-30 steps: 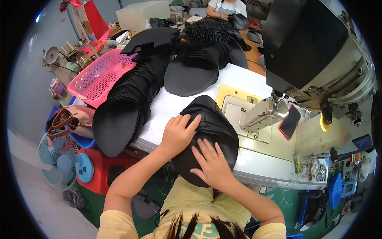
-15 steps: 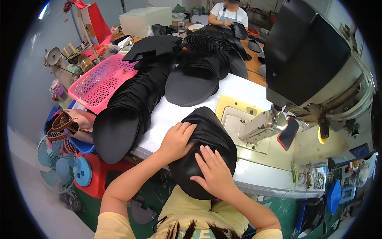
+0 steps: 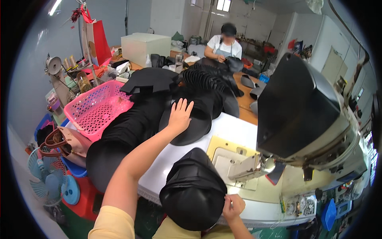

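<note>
My left hand [image 3: 180,116] reaches out over the white table [image 3: 229,128] with fingers spread, resting on the top piece of a stack of black oval fabric pieces [image 3: 197,119]. My right hand [image 3: 232,206] is near the table's front edge, pinching the lower right rim of a black folded fabric piece [image 3: 193,190] that lies in front of me. A long row of overlapping black pieces [image 3: 131,127] runs along the left of the table.
A large sewing machine [image 3: 306,123] stands on the right, its needle arm over a yellow plate [image 3: 227,153]. A pink basket [image 3: 97,108] sits at the left, a fan [image 3: 49,185] and a brown bag [image 3: 59,141] below it. Another person [image 3: 223,46] works at the far table.
My left hand has left the folded piece and stretched forward onto the black stack. My right hand has slid from the top of the folded piece down to its lower right edge.
</note>
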`<state>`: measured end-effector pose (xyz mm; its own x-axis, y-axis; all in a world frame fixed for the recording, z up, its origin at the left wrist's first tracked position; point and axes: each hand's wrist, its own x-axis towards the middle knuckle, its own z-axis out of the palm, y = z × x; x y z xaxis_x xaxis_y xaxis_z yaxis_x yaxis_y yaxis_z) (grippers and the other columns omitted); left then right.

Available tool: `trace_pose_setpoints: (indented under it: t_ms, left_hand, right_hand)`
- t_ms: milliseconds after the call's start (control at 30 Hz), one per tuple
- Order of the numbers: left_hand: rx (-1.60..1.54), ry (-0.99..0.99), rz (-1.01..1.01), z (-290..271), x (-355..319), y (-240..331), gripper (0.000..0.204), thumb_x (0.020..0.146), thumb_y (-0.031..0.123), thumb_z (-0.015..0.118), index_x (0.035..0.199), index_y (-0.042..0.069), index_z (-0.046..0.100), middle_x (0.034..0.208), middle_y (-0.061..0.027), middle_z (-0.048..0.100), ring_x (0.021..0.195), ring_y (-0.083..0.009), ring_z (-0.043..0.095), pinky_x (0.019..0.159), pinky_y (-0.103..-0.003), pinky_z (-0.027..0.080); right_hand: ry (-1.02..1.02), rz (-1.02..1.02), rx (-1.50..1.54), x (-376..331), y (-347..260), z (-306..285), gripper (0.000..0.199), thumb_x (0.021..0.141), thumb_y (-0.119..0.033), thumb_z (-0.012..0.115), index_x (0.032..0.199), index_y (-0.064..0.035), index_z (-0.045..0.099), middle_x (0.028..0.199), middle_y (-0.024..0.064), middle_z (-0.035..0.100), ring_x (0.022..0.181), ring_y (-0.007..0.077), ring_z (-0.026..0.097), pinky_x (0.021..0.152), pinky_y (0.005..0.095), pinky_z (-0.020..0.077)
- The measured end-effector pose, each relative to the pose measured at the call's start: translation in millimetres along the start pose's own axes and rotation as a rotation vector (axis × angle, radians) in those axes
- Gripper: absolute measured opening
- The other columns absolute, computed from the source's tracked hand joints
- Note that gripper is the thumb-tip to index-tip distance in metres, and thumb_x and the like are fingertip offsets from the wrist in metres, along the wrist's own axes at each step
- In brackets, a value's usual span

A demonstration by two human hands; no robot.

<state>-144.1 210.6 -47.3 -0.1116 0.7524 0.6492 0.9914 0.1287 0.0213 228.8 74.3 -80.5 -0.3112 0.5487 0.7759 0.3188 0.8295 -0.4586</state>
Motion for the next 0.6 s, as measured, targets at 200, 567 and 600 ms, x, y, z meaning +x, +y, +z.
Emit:
trace_pose_setpoints:
  t_ms: [200,567,600]
  left_hand:
    - [0.148,0.022,-0.003,50,64,8,0.039,0.079,0.017,0.066,0.117,0.009,0.058,0.132,-0.0203,0.048,0.137,-0.0365,0.032,0.110,-0.057,0.026]
    - [0.164,0.409,0.436,-75,78,6,0.009,0.071,0.010,0.059,0.076,0.009,0.052,0.073,-0.0048,0.049,0.069,-0.0200,0.055,0.063,-0.032,0.042]
    - [0.171,0.431,0.414,-97,80,8,0.011,0.071,0.010,0.060,0.078,0.009,0.052,0.074,-0.0049,0.050,0.068,-0.0198,0.055,0.062,-0.031,0.043]
  right_hand:
    - [0.032,-0.016,-0.037,3,5,4,0.005,0.076,0.002,0.064,0.079,-0.0003,0.062,0.061,0.0106,0.057,0.049,0.0258,0.055,0.046,0.0330,0.0429]
    - [0.149,-0.083,-0.003,17,7,3,0.007,0.075,0.004,0.064,0.080,-0.0004,0.062,0.065,0.0118,0.060,0.054,0.0273,0.057,0.049,0.0346,0.0434]
    - [0.178,-0.088,0.027,32,-6,2,0.008,0.075,0.005,0.063,0.081,-0.0003,0.062,0.071,0.0130,0.063,0.060,0.0271,0.060,0.054,0.0342,0.0463]
